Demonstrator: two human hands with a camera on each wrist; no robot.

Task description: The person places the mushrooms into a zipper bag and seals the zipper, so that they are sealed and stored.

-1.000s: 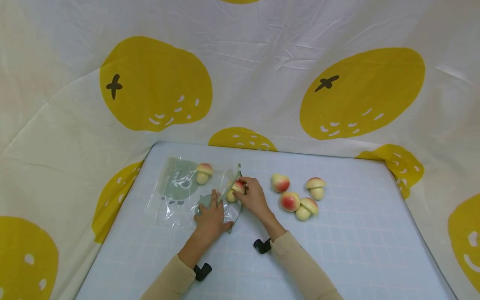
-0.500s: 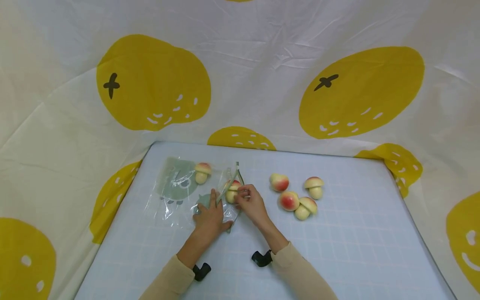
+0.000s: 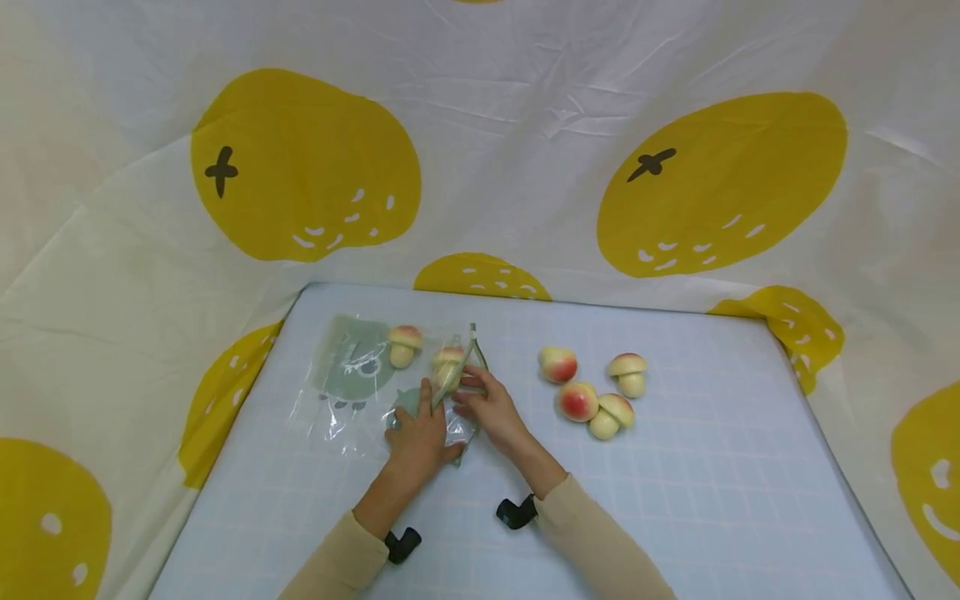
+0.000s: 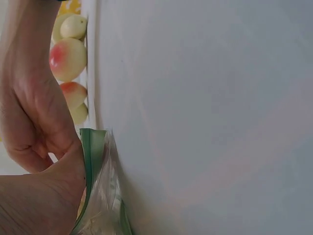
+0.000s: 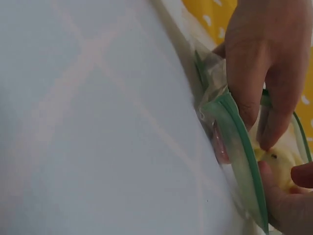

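Observation:
A clear zip bag (image 3: 352, 429) with green monster prints lies flat, its green-edged mouth facing right. My left hand (image 3: 417, 433) rests spread on the bag beside the mouth, thumb apart from the fingers. Just inside the opening is a toy mushroom (image 3: 447, 367), pale with a reddish cap. My right hand (image 3: 491, 412) is at the mouth, its fingertips against the pale stem end (image 5: 281, 164) in the right wrist view. Deeper in the bag lies another toy mushroom (image 3: 403, 346). The left wrist view shows the bag's green strip (image 4: 88, 159) beside the left hand.
Right of the bag, several more toy mushrooms lie on the pale blue table (image 3: 712, 467): one (image 3: 558, 365) at the back, one (image 3: 579, 402) touching another (image 3: 611, 417), and one (image 3: 628, 375) farther right. A white curtain (image 3: 510, 167) with yellow fruit prints hangs behind the table.
The mushroom at the mouth has moved left into the bag, and my right hand has followed it left, its fingers less curled. My left hand stays in place on the bag.

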